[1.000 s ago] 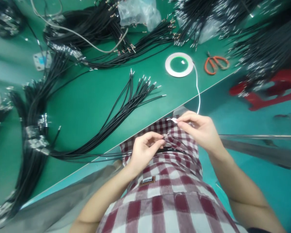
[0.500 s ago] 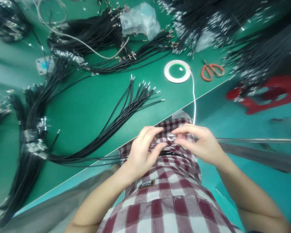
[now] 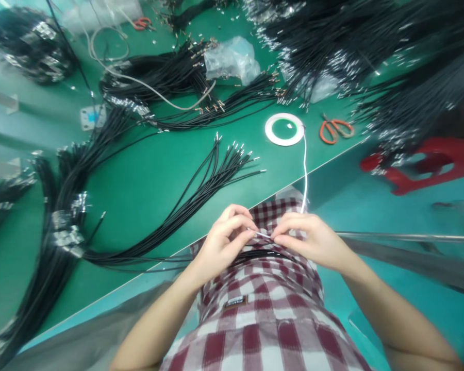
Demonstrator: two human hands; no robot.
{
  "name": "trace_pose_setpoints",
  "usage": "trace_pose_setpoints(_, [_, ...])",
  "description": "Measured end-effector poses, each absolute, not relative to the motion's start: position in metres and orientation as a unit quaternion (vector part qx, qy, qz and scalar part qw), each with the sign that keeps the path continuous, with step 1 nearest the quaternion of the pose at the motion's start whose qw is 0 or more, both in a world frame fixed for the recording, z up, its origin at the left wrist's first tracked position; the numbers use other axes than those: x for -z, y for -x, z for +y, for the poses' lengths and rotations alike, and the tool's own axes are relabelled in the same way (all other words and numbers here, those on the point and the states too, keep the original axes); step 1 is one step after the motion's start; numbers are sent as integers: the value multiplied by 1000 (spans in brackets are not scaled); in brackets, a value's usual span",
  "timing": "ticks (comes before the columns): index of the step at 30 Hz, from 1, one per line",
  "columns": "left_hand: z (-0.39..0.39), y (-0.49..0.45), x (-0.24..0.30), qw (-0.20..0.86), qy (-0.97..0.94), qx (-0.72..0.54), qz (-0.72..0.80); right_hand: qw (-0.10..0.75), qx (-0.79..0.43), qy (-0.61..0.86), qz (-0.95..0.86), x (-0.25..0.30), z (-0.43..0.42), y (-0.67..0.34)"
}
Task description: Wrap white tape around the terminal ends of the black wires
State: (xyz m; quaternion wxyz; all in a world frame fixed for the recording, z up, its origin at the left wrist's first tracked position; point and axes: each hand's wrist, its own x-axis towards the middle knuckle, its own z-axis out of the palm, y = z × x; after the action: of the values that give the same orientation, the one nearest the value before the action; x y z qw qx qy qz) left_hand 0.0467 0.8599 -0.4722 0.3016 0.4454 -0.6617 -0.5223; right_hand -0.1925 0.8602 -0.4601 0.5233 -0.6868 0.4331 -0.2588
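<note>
My left hand (image 3: 232, 234) and my right hand (image 3: 307, 237) are close together above my lap, thumbs pinched against fingertips. Between them runs a thin white strip of tape (image 3: 263, 235), gripped at both ends. A roll of narrow white tape (image 3: 272, 138) lies flat on the table, and its loose band (image 3: 305, 172) trails over the edge toward my right hand. Where that band ends is hidden behind the fingers. Just under my hands, a few black cables (image 3: 251, 253) with metal tips lie across the checked apron (image 3: 255, 304).
A fan of black cables (image 3: 201, 190) with silvery ends spreads over the green table (image 3: 139, 190). Orange-handled scissors (image 3: 335, 130) lie right of the roll. More cable bundles (image 3: 332, 36), a clear plastic bag (image 3: 234, 61) and a red stool-like piece (image 3: 429, 162) surround the work spot.
My fingers have closed from a looser pose, and the white piece, earlier a small curl at my right fingertips, is now drawn straight between both hands. The view has tilted slightly upward.
</note>
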Motion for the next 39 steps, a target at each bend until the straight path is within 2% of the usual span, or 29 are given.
trace_pose_setpoints(4, [856,-41,488,336,-440,644,-528,613,326,636,336,462,861,182])
trace_pose_setpoints(8, [862,-25,500,298,-394,758,-426,625,400,597,305,467,865,165])
trace_pose_setpoints(10, [868,-23,499,314,-413,722,-458,604,431,585,328,470,867,158])
trace_pose_setpoints(14, [879,-31,488,460,-528,414,-581,493,467,613,403,475,869,152])
trace_pose_setpoints(16, [883,-34,483,478,-519,347,-618,461,469,629,414,478,868,150])
trace_pose_setpoints(20, [883,-30,481,472,-476,407,-621,445,474,633,420,485,868,144])
trace_pose_setpoints(26, [880,-18,493,549,-484,421,-536,472,478,598,438,494,872,137])
trace_pose_setpoints(28, [881,-16,496,558,-488,404,-536,477,479,587,445,496,872,135])
trace_pose_setpoints(34, [876,-21,493,548,-434,271,-661,441,478,596,471,496,867,134])
trace_pose_setpoints(39, [867,-32,493,515,-472,329,-635,448,467,598,472,489,864,136])
